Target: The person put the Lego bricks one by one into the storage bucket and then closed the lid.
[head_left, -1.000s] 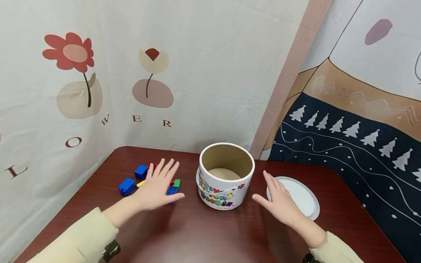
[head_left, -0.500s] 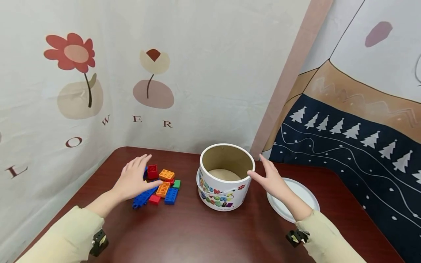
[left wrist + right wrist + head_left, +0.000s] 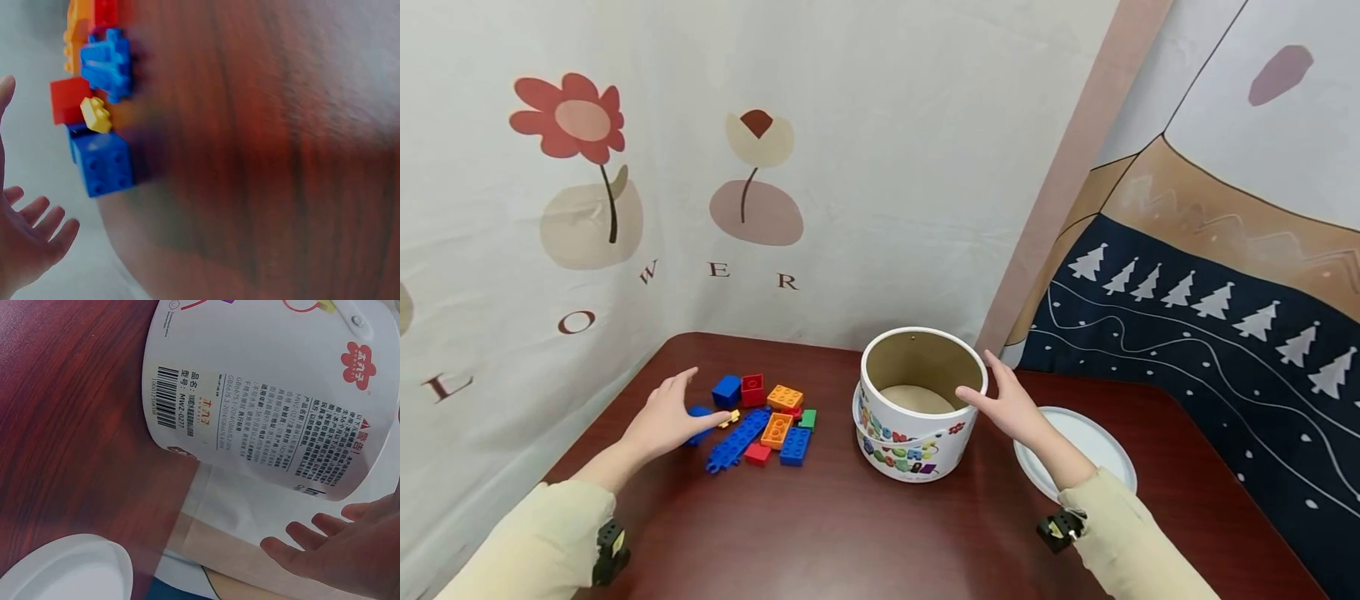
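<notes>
My left hand [image 3: 658, 425] hovers at the left of a pile of toy building blocks, its thumb and fingers spread apart with nothing held. Nearest to its thumb are a yellow piece [image 3: 731, 418] and a blue block [image 3: 106, 165], which the hand partly covers in the head view. A long blue piece [image 3: 737, 442], orange bricks [image 3: 785, 397] and a green brick [image 3: 807, 420] lie farther right. My right hand [image 3: 1011, 410] is at the right side of a white round bucket [image 3: 951, 450], thumb over its rim, fingers extended beyond it. The bucket stands upright, uncovered, its visible floor bare.
A white round lid [image 3: 1093, 446] lies on the dark red table [image 3: 850, 533], right of the bucket and partly behind my right forearm. Printed cloth hangings [image 3: 880, 167] rise behind the table's back edge and along both sides.
My left hand has moved left from over the blocks, uncovering most of them. My right hand has moved left and up from near the lid to the bucket's rim.
</notes>
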Demonstrator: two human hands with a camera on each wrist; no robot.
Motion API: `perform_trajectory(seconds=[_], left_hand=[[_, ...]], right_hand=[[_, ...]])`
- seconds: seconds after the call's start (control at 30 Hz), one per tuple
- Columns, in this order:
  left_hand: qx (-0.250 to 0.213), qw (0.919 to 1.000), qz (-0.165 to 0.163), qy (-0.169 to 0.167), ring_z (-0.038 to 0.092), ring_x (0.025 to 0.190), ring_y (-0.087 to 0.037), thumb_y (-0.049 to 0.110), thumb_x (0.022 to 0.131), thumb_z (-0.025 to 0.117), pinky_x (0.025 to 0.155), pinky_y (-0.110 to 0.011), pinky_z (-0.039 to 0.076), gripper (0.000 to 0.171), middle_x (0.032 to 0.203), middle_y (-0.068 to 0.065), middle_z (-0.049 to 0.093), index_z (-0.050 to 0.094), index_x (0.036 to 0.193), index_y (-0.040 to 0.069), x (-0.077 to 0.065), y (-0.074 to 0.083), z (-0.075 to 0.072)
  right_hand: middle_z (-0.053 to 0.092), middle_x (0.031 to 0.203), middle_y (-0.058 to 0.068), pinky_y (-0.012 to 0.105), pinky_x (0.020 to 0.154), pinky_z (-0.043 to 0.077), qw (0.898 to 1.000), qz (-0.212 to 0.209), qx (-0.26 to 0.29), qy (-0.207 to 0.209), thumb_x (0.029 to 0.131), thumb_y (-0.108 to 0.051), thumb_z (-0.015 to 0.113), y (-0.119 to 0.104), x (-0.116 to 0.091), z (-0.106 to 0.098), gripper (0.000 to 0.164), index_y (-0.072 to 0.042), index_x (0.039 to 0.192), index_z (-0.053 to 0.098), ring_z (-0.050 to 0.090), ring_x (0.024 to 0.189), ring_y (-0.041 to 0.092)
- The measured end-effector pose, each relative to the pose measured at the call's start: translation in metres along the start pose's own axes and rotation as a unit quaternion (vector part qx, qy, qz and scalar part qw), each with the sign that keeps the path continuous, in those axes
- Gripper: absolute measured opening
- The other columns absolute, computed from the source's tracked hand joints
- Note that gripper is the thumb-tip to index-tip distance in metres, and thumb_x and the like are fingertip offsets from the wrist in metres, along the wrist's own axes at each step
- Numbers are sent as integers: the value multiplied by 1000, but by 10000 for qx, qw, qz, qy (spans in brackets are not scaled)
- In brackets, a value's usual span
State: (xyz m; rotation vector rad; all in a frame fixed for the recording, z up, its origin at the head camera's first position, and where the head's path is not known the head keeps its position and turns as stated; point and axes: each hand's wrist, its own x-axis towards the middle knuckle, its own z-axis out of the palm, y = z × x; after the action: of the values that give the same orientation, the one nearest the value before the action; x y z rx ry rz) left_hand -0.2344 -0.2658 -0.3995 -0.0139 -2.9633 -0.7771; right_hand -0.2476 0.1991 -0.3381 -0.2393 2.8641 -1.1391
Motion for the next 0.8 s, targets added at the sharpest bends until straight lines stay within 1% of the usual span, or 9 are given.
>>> perform_trajectory(seconds=[0.13, 0.23, 0.33, 0.47, 0.57, 0.7, 0.8], left_hand=[[-211, 9994, -180, -223, 37, 119, -53, 54, 78, 66, 87, -64, 43, 105, 135, -38, 32, 15, 142, -12, -2, -12, 5], [-418, 9980, -340, -335, 42, 115, -52, 54, 78, 66, 87, -60, 45, 104, 130, -39, 37, 17, 140, -13, -3, -18, 9], [-553, 9968, -464, -355, 44, 112, -51, 53, 79, 66, 89, -59, 45, 101, 126, -39, 41, 19, 138, -14, -5, -22, 11], [-639, 9956, -588, -340, 47, 108, -50, 48, 80, 67, 88, -58, 46, 95, 123, -40, 43, 22, 135, -14, -7, -26, 13], [-636, 9957, -602, -308, 49, 105, -49, 43, 81, 68, 87, -57, 47, 85, 119, -40, 44, 27, 130, -14, -7, -30, 15], [-577, 9967, -514, -248, 52, 97, -46, 32, 84, 67, 85, -55, 48, 64, 112, -39, 49, 36, 118, -12, -6, -34, 17], [-566, 9970, -465, -250, 54, 93, -43, 25, 85, 65, 84, -54, 49, 52, 108, -38, 51, 39, 112, -11, -5, -34, 17]], right_hand=[[20, 152, 23, 60, 106, 29, 10000, -59, 2, -41, 85, -46, 61, 4, -1, 3, 89, -6, 150, 15, 27, 137, 41], [23, 151, 22, 60, 105, 31, 10000, -90, 13, -35, 85, -46, 62, 6, -1, 4, 86, -7, 149, 19, 30, 135, 41], [24, 151, 21, 60, 105, 31, 10000, -85, 22, 1, 85, -46, 62, 6, -1, 5, 84, -8, 149, 21, 31, 135, 40], [23, 152, 21, 60, 105, 30, 10000, -45, 20, 3, 85, -47, 62, 6, 1, 5, 85, -9, 149, 20, 29, 136, 40], [21, 152, 21, 60, 106, 30, 10000, -34, 44, 5, 85, -47, 61, 6, 2, 6, 86, -9, 150, 19, 28, 137, 40], [21, 153, 20, 60, 106, 29, 10000, -27, 82, 30, 85, -47, 61, 7, 3, 7, 86, -10, 150, 19, 28, 137, 40], [21, 153, 20, 61, 106, 29, 9999, -25, 121, 41, 85, -48, 62, 8, 3, 7, 87, -9, 150, 19, 28, 137, 40]])
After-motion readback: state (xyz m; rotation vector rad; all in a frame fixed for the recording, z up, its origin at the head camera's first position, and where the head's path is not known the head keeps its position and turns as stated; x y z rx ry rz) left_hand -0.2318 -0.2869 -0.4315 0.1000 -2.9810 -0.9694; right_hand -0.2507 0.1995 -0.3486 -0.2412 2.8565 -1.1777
